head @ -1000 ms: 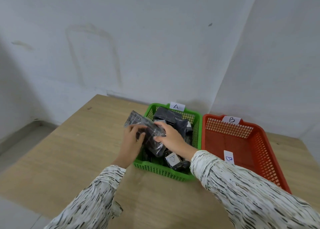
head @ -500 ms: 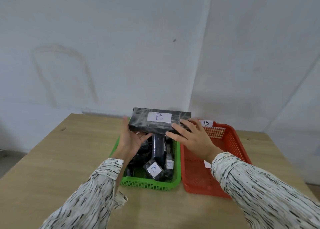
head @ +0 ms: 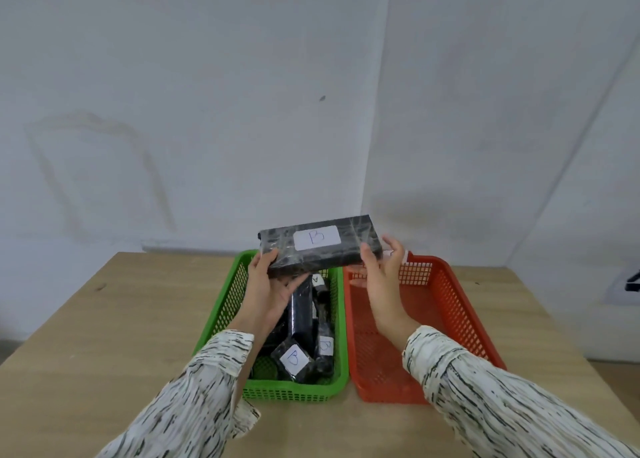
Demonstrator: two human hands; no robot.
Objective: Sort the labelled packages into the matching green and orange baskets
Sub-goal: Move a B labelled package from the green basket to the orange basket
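A flat black wrapped package with a white label "B" (head: 318, 246) is held in the air above the far end of the green basket (head: 228, 295). My left hand (head: 268, 291) grips its left lower edge and my right hand (head: 382, 274) holds its right end, over the orange basket's (head: 460, 312) far-left corner. Inside the green basket lie several black packages; one small package (head: 293, 357) and another package (head: 325, 347) show "B" labels, and a third package (head: 317, 279) shows "A". The orange basket looks bare inside.
Both baskets stand side by side on a wooden table (head: 104, 336) pushed into a white wall corner. A dark object on a white patch (head: 632, 286) shows at the far right edge. My patterned sleeves cover the table's near part.
The package was lifted from the green basket and turned label-up. It has since shifted right, and the view now sits more centred over both baskets.
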